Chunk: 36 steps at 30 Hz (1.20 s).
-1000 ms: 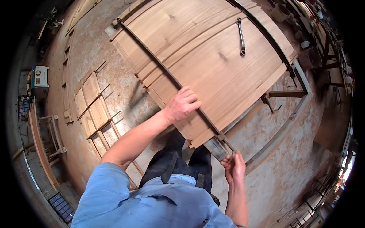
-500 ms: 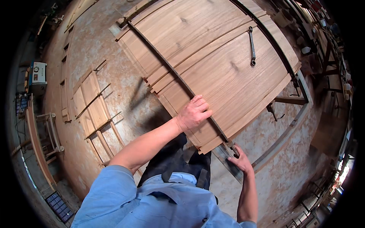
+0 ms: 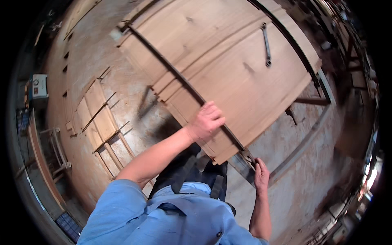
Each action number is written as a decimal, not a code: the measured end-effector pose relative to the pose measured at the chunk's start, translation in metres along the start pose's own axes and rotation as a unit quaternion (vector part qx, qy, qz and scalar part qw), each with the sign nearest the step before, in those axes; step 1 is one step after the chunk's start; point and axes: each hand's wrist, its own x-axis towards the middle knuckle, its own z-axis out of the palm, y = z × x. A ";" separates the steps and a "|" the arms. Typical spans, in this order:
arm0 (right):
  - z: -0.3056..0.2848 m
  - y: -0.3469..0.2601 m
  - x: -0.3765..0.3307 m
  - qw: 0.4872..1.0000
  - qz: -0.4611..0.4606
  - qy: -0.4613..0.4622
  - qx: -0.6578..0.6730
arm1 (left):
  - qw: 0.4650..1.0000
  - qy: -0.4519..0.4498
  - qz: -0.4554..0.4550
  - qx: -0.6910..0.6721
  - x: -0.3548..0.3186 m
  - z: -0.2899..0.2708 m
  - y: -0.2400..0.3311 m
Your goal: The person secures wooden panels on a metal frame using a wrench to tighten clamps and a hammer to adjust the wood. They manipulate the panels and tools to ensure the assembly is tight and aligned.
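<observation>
A wooden panel [image 3: 241, 81] with a grooved frame lies in front of me, a long dark bar clamp [image 3: 171, 69] running across it. My left hand [image 3: 206, 121] is closed around the clamp's bar, near the panel's close edge. At the clamp's near end, just past the wood, my right hand [image 3: 261, 173] has its fingers closed on the screw end [image 3: 248, 156]; they hide most of the part they grip. A double-ended ring wrench [image 3: 266, 45] rests on the far right of the panel.
A second dark clamp [image 3: 292, 41] spans the panel's far right side. Beneath, a metal stand frame [image 3: 298, 145] juts out to the right. On the floor at left lies a smaller clamped wooden frame [image 3: 100, 118]. A boxy machine [image 3: 39, 85] stands further left.
My right hand has turned, its fingers shifting from spread around the clamp's end to closed and pointing upward. My left hand keeps its grip on the bar. The whole view has shifted slightly.
</observation>
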 end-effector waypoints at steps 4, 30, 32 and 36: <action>0.006 -0.007 0.000 0.965 0.123 0.045 0.227 | 1.000 -0.005 0.000 -0.003 -0.001 0.003 -0.002; -0.005 -0.004 0.042 0.789 0.392 -0.041 0.472 | 0.998 -0.044 -0.025 0.027 0.012 0.008 0.003; -0.009 -0.024 0.040 0.841 0.361 -0.030 0.402 | 0.998 -0.050 -0.023 0.026 0.010 0.007 0.002; -0.016 -0.011 0.020 0.998 -0.040 0.038 -0.034 | 0.997 -0.063 -0.025 0.026 0.006 0.003 0.002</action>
